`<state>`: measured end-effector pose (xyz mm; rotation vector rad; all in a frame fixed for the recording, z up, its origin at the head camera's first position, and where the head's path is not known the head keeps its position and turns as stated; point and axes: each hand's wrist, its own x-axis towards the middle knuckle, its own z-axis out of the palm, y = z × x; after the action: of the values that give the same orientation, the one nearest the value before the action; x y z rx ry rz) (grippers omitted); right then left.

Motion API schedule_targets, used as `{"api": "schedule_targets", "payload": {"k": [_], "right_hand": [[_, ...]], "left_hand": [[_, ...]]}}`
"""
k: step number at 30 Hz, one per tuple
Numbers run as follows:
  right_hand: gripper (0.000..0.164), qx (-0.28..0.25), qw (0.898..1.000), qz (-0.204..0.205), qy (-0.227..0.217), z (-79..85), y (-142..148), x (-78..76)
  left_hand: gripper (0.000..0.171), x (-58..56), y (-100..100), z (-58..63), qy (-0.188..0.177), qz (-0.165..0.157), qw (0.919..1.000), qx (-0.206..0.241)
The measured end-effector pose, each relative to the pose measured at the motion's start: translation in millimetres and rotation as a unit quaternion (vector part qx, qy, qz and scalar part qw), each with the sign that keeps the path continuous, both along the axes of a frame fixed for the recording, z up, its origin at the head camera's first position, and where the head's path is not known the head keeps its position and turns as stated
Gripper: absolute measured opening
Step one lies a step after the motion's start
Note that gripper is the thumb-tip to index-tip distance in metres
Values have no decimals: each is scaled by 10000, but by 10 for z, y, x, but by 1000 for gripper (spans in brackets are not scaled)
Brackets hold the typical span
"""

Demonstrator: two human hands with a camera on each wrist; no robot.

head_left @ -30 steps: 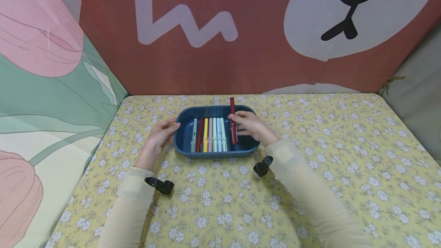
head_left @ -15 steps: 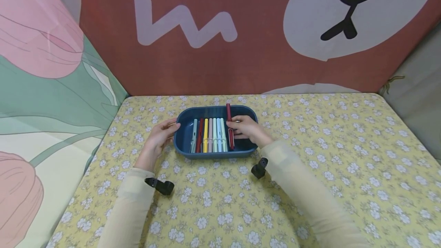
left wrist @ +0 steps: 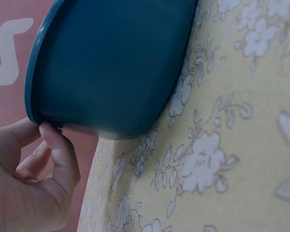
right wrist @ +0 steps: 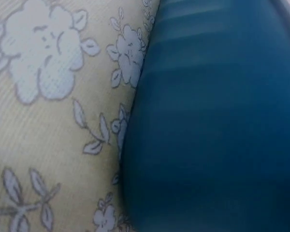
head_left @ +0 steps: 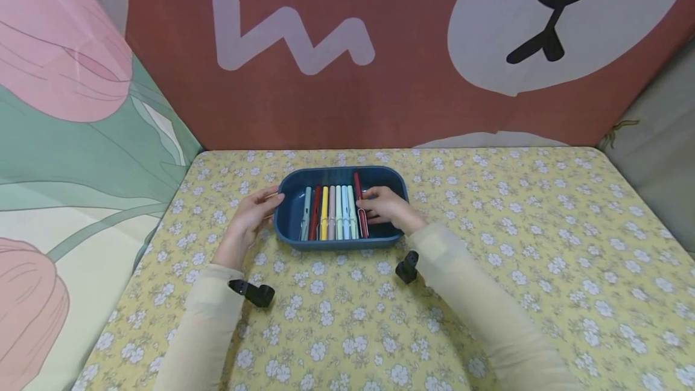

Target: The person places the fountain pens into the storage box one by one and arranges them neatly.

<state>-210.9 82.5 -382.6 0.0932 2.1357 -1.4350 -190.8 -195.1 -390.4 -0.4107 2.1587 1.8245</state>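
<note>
A dark blue oblong tray (head_left: 339, 246) with rounded ends stands on the table. Several clipped pens lie side by side in it, among them a grey-green pen (head_left: 306, 213), a yellow pen (head_left: 324, 213) and a pale blue pen (head_left: 345, 213). My left hand (head_left: 250, 213) pinches the tray's left end; the left wrist view shows thumb and finger at the rim. Inside the right part of the tray, my right hand (head_left: 390, 206) holds a dark red pen (head_left: 358, 186) beside the rightmost pale green pen, slightly tilted. Only the tray's outer wall (right wrist: 217, 125) shows in the right wrist view; the right hand is hidden there.
A yellow flowered cloth (head_left: 347, 312) covers the table. Behind it rises a reddish-brown printed backdrop (head_left: 402, 107), with a flower-printed one (head_left: 65, 155) on the left. Black wrist cameras sit on both sleeves, the right one (head_left: 407, 267) close to the tray's front edge.
My right hand has moved left and lowered the dark red pen into the tray, up against the row of pens. The left hand and the tray have stayed in place.
</note>
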Motion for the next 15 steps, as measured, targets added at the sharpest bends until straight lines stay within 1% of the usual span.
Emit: {"api": "schedule_targets", "payload": {"k": [8, 15], "right_hand": [[39, 74, 9999, -21, -103, -10, -3, 4], [37, 131, 9997, -31, -200, -22, -19, -1]], "left_hand": [[53, -6, 0, -4, -61, -7, 10000, -19], [54, -4, -3, -3, -28, -29, 10000, -48]]}}
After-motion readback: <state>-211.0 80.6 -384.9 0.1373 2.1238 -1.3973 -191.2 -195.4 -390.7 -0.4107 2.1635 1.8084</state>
